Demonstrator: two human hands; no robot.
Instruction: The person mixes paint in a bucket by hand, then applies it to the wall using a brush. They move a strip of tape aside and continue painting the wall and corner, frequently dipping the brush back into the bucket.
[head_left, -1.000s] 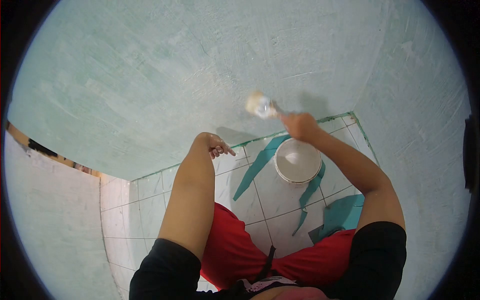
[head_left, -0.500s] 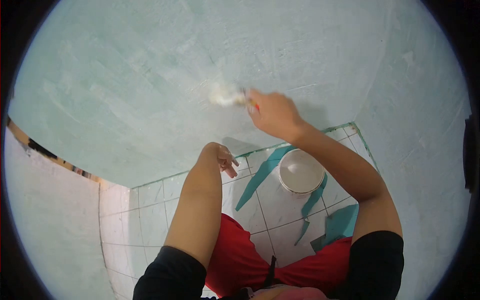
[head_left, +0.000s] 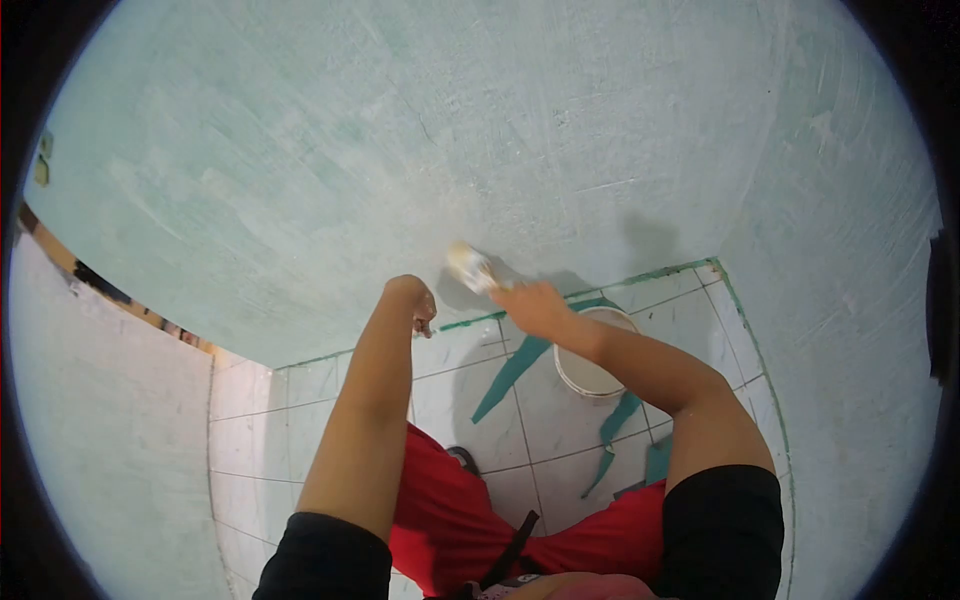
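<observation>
My right hand (head_left: 538,308) is closed round the handle of a paintbrush (head_left: 470,267), which is slightly blurred. The brush's pale bristles point up and left against the greenish-white wall (head_left: 330,200), low down near the floor. To its left, my left hand (head_left: 415,303) is held by the wall's foot, bent at the wrist. Its fingers are curled in and partly hidden, with white smears on them and nothing visible in them. Below my right forearm stands a white bucket (head_left: 590,378), partly covered by the arm.
Teal strips (head_left: 512,375) lie on the white tiled floor (head_left: 450,395) around the bucket. A second wall (head_left: 850,290) meets the painted one in a corner at the right. On the left the wall ends at an edge, with dark items (head_left: 103,283) beyond.
My right hand and the paintbrush have moved down the wall, the bristles now tilting up-left. The fingers of my left hand have curled in from a looser, spread pose. The view has shifted slightly.
</observation>
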